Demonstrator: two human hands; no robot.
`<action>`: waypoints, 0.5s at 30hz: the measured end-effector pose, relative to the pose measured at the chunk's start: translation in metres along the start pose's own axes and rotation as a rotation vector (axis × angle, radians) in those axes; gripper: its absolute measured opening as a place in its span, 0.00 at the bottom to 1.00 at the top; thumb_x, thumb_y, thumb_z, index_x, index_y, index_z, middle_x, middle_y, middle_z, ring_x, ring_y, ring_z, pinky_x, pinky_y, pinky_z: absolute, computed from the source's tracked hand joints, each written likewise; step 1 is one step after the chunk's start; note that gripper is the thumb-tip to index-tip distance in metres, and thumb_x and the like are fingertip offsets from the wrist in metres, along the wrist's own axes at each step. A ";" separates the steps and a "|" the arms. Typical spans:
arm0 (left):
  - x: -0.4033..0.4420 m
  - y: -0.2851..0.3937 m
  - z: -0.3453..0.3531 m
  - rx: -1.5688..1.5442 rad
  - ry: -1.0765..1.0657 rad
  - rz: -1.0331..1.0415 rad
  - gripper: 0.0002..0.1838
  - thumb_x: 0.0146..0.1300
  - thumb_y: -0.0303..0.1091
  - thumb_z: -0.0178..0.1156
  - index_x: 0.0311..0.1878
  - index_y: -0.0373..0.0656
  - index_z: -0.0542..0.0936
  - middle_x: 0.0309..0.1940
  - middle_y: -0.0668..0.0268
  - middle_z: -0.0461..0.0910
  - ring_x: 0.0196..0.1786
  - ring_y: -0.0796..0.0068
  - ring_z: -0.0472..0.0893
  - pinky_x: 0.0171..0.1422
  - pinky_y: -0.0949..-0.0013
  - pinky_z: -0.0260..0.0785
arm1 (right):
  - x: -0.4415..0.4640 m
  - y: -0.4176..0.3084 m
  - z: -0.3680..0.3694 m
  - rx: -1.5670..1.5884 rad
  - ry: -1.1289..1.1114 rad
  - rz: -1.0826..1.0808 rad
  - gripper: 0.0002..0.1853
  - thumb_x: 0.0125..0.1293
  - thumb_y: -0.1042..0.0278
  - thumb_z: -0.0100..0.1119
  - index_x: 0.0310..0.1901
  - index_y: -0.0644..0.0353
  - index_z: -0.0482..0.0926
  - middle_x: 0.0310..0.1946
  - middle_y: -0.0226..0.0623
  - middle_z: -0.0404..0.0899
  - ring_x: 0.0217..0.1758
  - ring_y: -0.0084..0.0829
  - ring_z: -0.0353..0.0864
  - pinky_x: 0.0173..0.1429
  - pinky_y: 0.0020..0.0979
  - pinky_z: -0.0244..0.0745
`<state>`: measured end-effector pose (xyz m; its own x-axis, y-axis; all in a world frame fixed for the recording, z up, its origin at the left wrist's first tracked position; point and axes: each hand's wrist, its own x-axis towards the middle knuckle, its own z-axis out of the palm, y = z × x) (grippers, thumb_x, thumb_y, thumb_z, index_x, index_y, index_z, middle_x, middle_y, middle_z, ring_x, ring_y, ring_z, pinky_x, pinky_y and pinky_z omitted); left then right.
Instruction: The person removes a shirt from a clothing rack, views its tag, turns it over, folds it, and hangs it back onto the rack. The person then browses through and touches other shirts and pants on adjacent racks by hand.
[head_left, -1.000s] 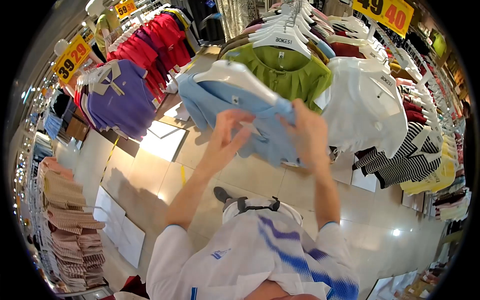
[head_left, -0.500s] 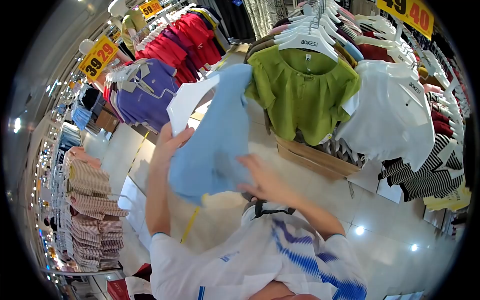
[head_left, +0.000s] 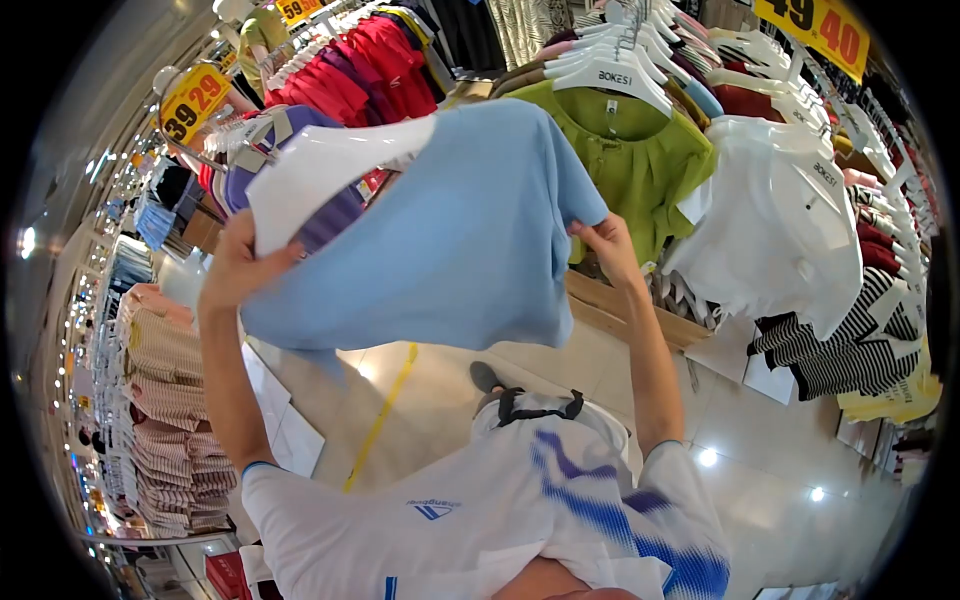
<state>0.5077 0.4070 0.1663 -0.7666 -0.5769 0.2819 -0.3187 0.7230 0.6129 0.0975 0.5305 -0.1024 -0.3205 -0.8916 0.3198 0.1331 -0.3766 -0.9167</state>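
Observation:
A light blue short-sleeved top (head_left: 430,240) hangs spread out in front of me, half on a white hanger (head_left: 320,165). One shoulder of the hanger is bare; the other end runs under the cloth. My left hand (head_left: 245,265) is closed around the bare end of the hanger, its thumb by the top's edge. On the other side, my right hand (head_left: 612,245) pinches the top's sleeve between thumb and fingers. Just behind the right hand hangs a green blouse (head_left: 650,165) on a white hanger.
White tops (head_left: 770,220) and striped shirts (head_left: 850,340) hang on the right. A rack of purple shirts (head_left: 330,215) stands behind the blue top, with red shirts (head_left: 390,70) farther back. Striped garments (head_left: 180,420) line the left. A wooden base (head_left: 635,315) sits below the green blouse.
My right hand has moved up and right and now pinches the sleeve. The blue top is pulled out wide. My left hand has shifted left with the hanger.

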 end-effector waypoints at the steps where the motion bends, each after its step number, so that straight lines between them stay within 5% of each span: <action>1: 0.004 0.005 0.001 0.022 0.073 -0.033 0.10 0.54 0.29 0.66 0.37 0.37 0.78 0.27 0.75 0.75 0.29 0.87 0.70 0.32 0.78 0.62 | 0.000 0.002 -0.014 -0.014 -0.012 0.021 0.19 0.66 0.70 0.60 0.56 0.65 0.71 0.47 0.33 0.78 0.49 0.24 0.77 0.58 0.30 0.71; 3: 0.009 0.006 0.001 0.039 0.142 -0.060 0.11 0.56 0.28 0.64 0.42 0.36 0.77 0.29 0.75 0.75 0.30 0.87 0.71 0.34 0.78 0.63 | -0.008 -0.001 -0.027 -0.091 0.044 -0.007 0.12 0.73 0.67 0.51 0.48 0.66 0.77 0.40 0.27 0.81 0.42 0.18 0.77 0.54 0.26 0.71; 7: 0.018 -0.007 0.005 0.050 0.275 -0.062 0.15 0.60 0.25 0.59 0.50 0.36 0.73 0.36 0.72 0.76 0.37 0.87 0.71 0.40 0.80 0.63 | -0.020 -0.031 -0.025 0.023 0.138 -0.046 0.17 0.76 0.59 0.45 0.48 0.65 0.77 0.42 0.27 0.80 0.43 0.18 0.76 0.53 0.25 0.70; 15: 0.033 -0.005 0.013 0.076 0.252 -0.003 0.15 0.62 0.26 0.59 0.52 0.36 0.72 0.38 0.71 0.75 0.40 0.86 0.72 0.43 0.81 0.63 | -0.031 -0.025 -0.034 0.212 0.277 0.004 0.17 0.75 0.57 0.47 0.45 0.63 0.79 0.42 0.29 0.80 0.45 0.18 0.76 0.52 0.22 0.70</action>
<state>0.4765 0.3892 0.1634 -0.6053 -0.6490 0.4609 -0.3692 0.7419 0.5598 0.0719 0.5758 -0.0972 -0.5581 -0.8021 0.2126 0.3173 -0.4431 -0.8385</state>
